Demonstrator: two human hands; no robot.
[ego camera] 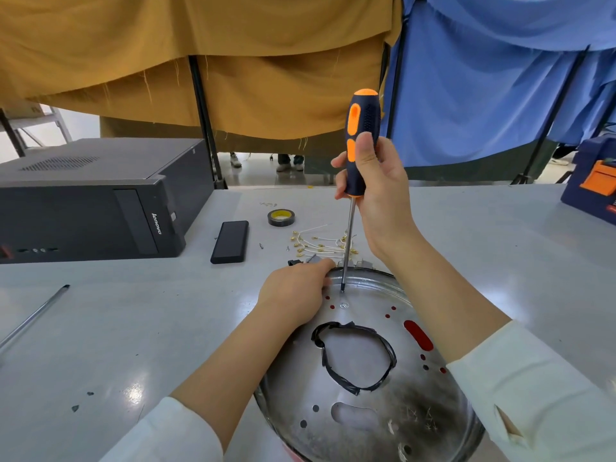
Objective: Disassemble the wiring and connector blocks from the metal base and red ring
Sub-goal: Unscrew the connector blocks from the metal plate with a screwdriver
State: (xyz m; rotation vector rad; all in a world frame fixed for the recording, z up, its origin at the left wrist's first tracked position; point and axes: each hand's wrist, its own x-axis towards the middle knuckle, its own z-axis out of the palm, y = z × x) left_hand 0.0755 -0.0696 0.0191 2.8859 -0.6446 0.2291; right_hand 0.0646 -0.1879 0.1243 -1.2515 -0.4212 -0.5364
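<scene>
Metal base (376,388) lies on the desk (140,328), its far rim under the left hand (295,295), whose fingers curl over that edge. Above the base, the right hand (376,181) grips an upright screwdriver (361,141), tip on the base's far part; loose wires (320,245) lie just beyond the base.
</scene>
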